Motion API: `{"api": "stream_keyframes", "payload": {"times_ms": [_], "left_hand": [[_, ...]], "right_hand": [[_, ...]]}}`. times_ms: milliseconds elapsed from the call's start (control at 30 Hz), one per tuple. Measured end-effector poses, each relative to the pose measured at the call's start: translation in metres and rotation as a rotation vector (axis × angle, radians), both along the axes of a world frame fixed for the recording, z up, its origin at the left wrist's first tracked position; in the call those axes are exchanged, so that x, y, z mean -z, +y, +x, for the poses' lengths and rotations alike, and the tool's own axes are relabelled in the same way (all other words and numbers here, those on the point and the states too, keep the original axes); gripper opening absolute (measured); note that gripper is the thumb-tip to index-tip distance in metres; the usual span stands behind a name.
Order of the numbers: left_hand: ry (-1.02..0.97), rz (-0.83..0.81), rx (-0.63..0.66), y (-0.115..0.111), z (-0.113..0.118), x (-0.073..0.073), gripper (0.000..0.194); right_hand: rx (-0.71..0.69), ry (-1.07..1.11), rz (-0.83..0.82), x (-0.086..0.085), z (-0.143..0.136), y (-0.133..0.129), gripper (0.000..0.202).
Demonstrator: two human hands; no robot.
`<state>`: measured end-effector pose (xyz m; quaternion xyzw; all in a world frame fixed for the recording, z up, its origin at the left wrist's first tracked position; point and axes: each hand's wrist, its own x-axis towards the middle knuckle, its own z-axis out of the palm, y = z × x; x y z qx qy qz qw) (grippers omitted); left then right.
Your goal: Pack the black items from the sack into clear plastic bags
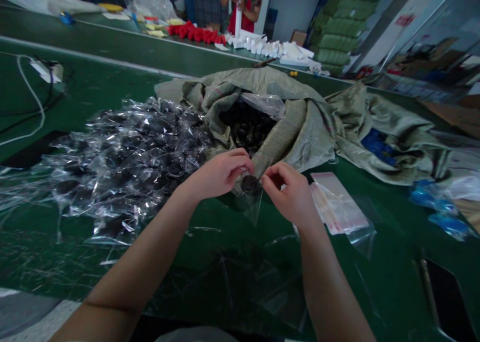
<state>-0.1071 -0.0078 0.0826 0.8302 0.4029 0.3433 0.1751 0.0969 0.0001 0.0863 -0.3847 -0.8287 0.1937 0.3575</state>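
Between my two hands hangs a small clear plastic bag [254, 209] with a dark round piece [249, 183] inside. My left hand [224, 173] pinches the bag's upper left side, fingers closed. On the other side, my right hand [288, 188] grips its upper right edge between thumb and forefinger. Just behind stands a woven sack [300, 132], its mouth rolled open on many black rounded pieces [249, 127]. Left of my hands lies a large heap of bagged dark pieces [138, 157]. A stack of flat clear bags [337, 202] rests beside my right wrist.
A phone [448, 297] lies at the right front, with blue plastic wrapping [442, 209] beyond it. Cables [33, 102] run along the left. Red pieces [197, 33] and white pieces [270, 48] line the far bench, where another person [245, 7] stands.
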Motion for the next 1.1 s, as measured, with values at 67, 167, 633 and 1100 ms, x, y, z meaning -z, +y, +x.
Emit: {"api": "stream_keyframes", "payload": {"times_ms": [67, 167, 633, 1100], "left_hand": [[0.007, 0.022, -0.034, 0.000, -0.001, 0.000, 0.024], [0.006, 0.021, -0.015, -0.002, 0.000, -0.003, 0.021], [0.021, -0.026, -0.061, -0.007, 0.004, -0.003, 0.020], [0.154, 0.111, -0.139, -0.008, 0.007, -0.001, 0.022]], "right_hand": [[0.037, 0.007, -0.001, 0.001, 0.000, 0.000, 0.009], [0.064, -0.007, 0.002, 0.001, 0.000, 0.001, 0.009], [0.156, 0.035, -0.049, 0.002, 0.004, 0.004, 0.009], [0.169, 0.063, -0.052, 0.002, 0.006, 0.004, 0.009]]}}
